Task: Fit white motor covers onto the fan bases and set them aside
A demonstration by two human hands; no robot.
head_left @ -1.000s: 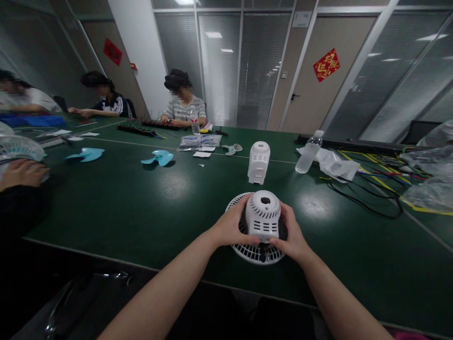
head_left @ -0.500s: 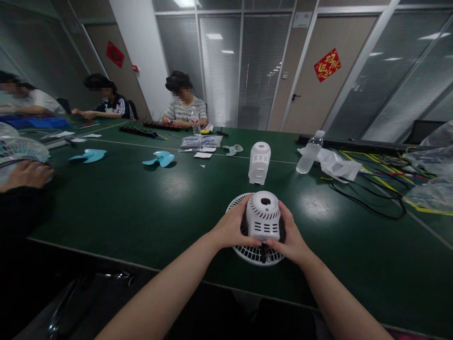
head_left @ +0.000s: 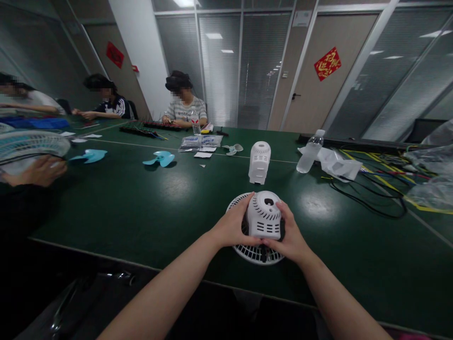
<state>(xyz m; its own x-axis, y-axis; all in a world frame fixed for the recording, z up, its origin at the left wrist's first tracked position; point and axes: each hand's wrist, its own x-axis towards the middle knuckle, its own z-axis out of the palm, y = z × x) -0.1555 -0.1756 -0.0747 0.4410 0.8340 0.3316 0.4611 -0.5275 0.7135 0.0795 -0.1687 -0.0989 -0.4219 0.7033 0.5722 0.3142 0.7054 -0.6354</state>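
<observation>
Between both hands is a white fan motor housing (head_left: 266,219), a rounded, slotted shell with a dark hole in its top. My left hand (head_left: 236,225) wraps its left side, and my right hand (head_left: 290,233) grips its right side, the thumbs meeting at the lower front. Beneath it a round white fan grille (head_left: 249,252) lies flat on the green table (head_left: 170,222), partly hidden by the housing and hands. A second white slotted shell (head_left: 259,163) stands upright just beyond them.
Blue fan blades (head_left: 161,158) and a small grey blade (head_left: 233,149) lie farther left. A water bottle (head_left: 310,152), plastic bag (head_left: 338,164) and black cables (head_left: 371,205) are at right. At far left, a co-worker's hand (head_left: 42,171) holds a caged fan (head_left: 31,146); other people sit behind.
The motor housing has turned and tilted slightly to the right in my hands. At far left, the co-worker's hand and caged fan have shifted right.
</observation>
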